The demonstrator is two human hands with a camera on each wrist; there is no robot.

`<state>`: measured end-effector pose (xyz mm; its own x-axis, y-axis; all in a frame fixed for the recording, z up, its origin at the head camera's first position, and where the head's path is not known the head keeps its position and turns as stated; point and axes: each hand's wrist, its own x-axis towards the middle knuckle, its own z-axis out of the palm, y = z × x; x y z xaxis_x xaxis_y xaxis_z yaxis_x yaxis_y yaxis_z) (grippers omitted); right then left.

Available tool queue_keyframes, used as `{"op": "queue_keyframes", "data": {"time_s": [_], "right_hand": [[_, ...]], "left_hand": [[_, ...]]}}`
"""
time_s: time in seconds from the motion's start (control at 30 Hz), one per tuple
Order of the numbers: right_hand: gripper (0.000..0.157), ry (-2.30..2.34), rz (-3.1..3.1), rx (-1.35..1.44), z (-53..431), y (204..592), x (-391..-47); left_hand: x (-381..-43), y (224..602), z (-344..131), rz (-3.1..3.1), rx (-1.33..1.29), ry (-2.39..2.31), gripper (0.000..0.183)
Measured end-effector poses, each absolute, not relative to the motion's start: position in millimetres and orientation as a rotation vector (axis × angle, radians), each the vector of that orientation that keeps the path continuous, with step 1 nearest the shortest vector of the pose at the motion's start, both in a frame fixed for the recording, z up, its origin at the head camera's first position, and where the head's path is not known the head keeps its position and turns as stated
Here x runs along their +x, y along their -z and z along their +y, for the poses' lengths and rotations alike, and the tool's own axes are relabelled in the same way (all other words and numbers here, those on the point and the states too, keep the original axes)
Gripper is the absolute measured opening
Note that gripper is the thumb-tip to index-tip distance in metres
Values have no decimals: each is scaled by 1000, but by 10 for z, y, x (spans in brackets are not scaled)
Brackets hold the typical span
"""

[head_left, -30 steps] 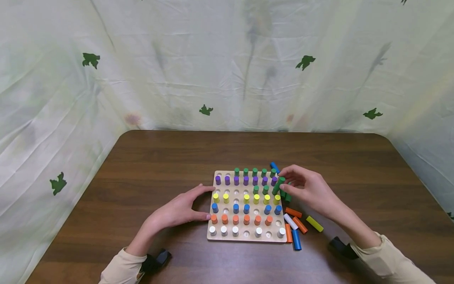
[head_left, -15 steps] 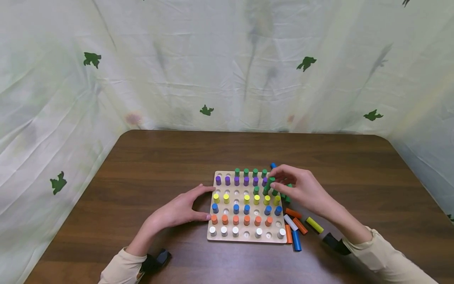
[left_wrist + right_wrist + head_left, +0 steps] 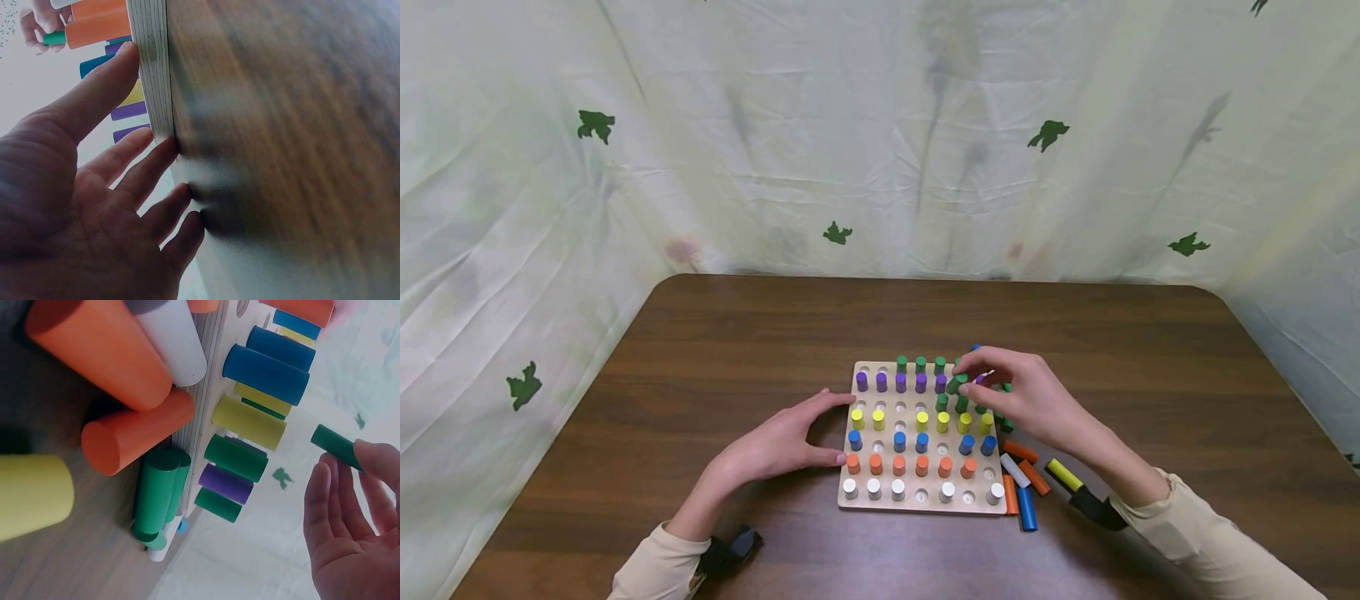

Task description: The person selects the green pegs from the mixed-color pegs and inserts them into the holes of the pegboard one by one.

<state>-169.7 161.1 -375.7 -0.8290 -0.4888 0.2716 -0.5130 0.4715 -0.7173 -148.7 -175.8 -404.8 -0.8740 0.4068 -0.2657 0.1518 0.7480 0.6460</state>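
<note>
A light wooden pegboard (image 3: pixel 895 506) lies on the table with rows of coloured pegs standing in its holes. Above the board's far right part, my right hand (image 3: pixel 1028 398) pinches a green peg (image 3: pixel 957 383) between thumb and fingers. That green peg (image 3: pixel 336 447) is held tilted and apart from the standing pegs in the right wrist view. My left hand (image 3: pixel 775 437) rests at the board's left side, thumb and forefinger spread along the edge. In the left wrist view its fingers (image 3: pixel 150 165) are extended, with the tips by the board's layered side.
Loose pegs lie right of the board: orange (image 3: pixel 1020 451), white (image 3: pixel 1015 470), blue (image 3: pixel 1027 508) and yellow (image 3: pixel 1064 475). Loose green pegs (image 3: pixel 156 494) lie against the board's side, partly hidden by the right hand in the head view. A pale curtain (image 3: pixel 880 167) hangs behind the table (image 3: pixel 737 333).
My right hand has moved left across the board with the green peg, which now tilts more. A green peg stands in the hole near where it was. The left hand has stayed still.
</note>
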Motion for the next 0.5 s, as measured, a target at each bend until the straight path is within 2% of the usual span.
{"op": "queue_keyframes", "data": {"time_s": [0.5], "right_hand": [[20,-1333,-2719,914,1485,3761,-1777]], "left_hand": [[-1486,4050,-1757,2559,423,-896,71]]}}
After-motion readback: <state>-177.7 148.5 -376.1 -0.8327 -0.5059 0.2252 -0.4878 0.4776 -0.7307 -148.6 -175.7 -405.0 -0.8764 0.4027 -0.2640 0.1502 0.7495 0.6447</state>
